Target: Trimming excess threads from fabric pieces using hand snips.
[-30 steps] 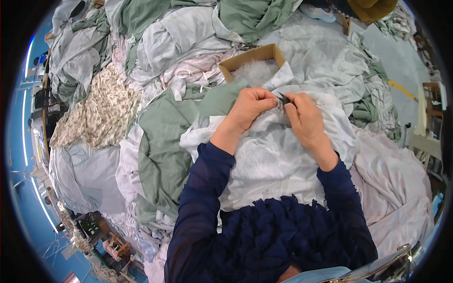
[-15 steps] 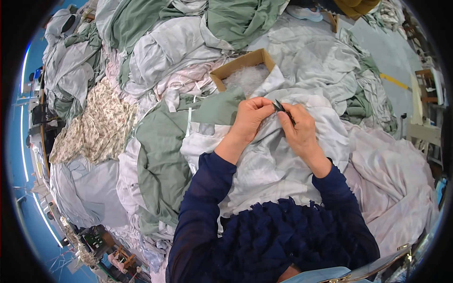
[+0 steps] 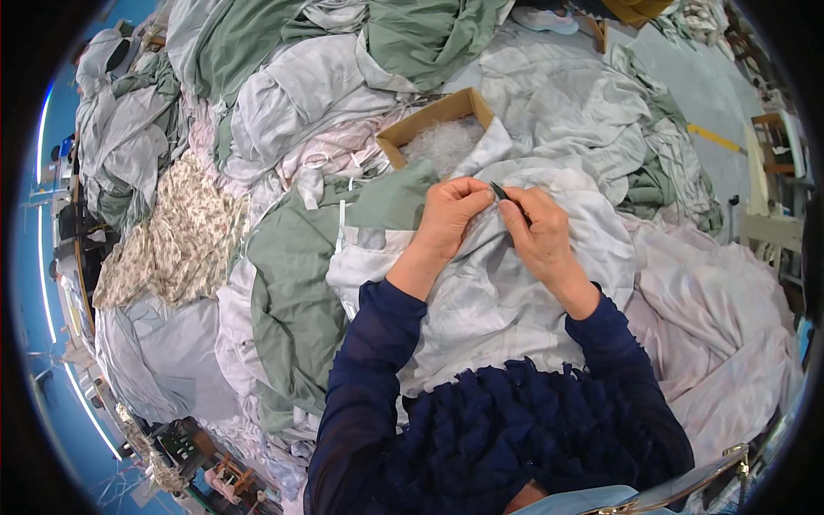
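My right hand point(image 3: 545, 227) is closed around small dark thread snips point(image 3: 499, 190), whose blades point up and to the left. The blades look closed together. Right beside their tip, my left hand point(image 3: 451, 216) pinches the white fabric point(image 3: 515, 292) between thumb and forefinger. Any thread at the fingertips is too fine to make out. The white fabric spreads from under both hands down to my navy ruffled top. Sage-green cloth point(image 3: 296, 292) lies to the left of it, with a thin white strip point(image 3: 341, 225) on it.
Beyond my hands an open cardboard box point(image 3: 421, 129) holds a tangle of pale thread scraps point(image 3: 445, 146). Heaps of white and green cloth surround it. Floral cloth point(image 3: 176, 236) lies at the left, pale pink cloth point(image 3: 712, 326) at the right. Yellow tape point(image 3: 717, 139) marks the grey floor.
The blades of the snips were apart and now look closed together. Both hands have stayed almost in place. The whole view has shifted slightly.
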The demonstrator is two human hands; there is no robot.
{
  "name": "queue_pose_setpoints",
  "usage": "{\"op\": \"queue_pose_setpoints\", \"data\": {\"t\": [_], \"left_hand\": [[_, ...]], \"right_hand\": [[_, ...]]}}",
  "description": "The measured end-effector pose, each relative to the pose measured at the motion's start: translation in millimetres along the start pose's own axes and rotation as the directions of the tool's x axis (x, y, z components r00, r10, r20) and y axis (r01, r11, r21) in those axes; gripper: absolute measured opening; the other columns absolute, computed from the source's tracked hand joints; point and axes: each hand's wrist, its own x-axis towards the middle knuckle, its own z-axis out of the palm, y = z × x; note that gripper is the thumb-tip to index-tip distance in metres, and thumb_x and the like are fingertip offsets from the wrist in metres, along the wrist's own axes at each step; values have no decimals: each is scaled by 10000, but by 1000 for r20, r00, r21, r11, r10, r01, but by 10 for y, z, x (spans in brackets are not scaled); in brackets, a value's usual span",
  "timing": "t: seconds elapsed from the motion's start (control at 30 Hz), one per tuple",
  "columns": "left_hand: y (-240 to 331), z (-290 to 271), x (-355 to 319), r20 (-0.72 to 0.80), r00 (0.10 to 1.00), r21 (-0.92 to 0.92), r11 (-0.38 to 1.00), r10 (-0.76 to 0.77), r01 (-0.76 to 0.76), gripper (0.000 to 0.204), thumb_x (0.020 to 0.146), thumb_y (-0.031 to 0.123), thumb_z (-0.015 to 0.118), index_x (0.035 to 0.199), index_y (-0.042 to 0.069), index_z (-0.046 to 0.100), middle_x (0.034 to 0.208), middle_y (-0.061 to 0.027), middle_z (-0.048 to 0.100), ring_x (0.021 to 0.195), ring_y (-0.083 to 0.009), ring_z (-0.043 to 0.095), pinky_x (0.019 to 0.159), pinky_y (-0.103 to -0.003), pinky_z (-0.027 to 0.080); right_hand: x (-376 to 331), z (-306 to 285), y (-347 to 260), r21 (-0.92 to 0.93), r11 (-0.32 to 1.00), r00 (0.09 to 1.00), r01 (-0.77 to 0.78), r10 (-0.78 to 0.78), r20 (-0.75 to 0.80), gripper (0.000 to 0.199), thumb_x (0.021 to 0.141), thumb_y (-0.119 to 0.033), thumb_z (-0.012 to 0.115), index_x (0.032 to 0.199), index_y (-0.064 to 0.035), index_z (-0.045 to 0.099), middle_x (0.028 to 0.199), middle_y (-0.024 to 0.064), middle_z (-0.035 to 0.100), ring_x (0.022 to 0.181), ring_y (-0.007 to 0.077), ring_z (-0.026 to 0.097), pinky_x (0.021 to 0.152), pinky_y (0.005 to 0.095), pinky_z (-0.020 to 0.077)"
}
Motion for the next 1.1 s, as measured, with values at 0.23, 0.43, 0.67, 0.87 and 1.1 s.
{"op": "queue_pose_setpoints", "data": {"t": [0.23, 0.43, 0.67, 0.87, 1.1], "left_hand": [[8, -12, -14, -25, 999, 20, 1000, 22, -21, 71, 876, -2, 685, 945, -16, 694, 870, -32, 698, 743, -71, 634, 683, -198, 510], [23, -29, -21, -25, 996, 80, 994, 81, -79, 97, 866, -8, 698, 962, -23, 697, 884, -40, 704, 760, -78, 640, 702, -208, 514], [-14, -28, -22, -2, 990, 202, 970, 141, -138, 98, 853, -22, 693, 951, -22, 701, 884, -38, 704, 763, -76, 632, 699, -209, 505], [0, 35, -46, -34, 989, 178, 974, 147, -139, 82, 827, -9, 720, 907, -19, 703, 816, -3, 676, 706, -37, 577, 635, -179, 451], [31, -2, -62, -10, 993, 199, 973, 117, -113, 104, 848, -6, 715, 950, -15, 696, 875, -30, 699, 763, -62, 625, 696, -191, 495]], "right_hand": [[-4, -6, 26, 174, 978, 989, -111, 125, -73, 171, 910, -78, 670, 1065, -11, 695, 719, 55, 548, 617, 142, 506, 558, 290, 398], [5, -90, -21, 74, 994, 996, -84, 81, 37, 181, 900, -78, 680, 1071, -20, 694, 712, 48, 534, 621, 135, 493, 560, 280, 392], [20, -69, -49, 33, 999, 997, -40, 38, 66, 162, 890, -105, 678, 1029, -24, 690, 745, 115, 607, 680, 264, 577, 621, 357, 451], [13, -74, -60, 55, 995, 994, -78, 73, 80, 149, 884, -83, 675, 1018, -20, 688, 758, 113, 623, 680, 272, 598, 617, 361, 463], [-23, -48, 27, 96, 995, 999, -35, 35, 1, 143, 914, -49, 654, 1043, 3, 686, 754, 49, 596, 629, 117, 546, 564, 261, 426]]}}
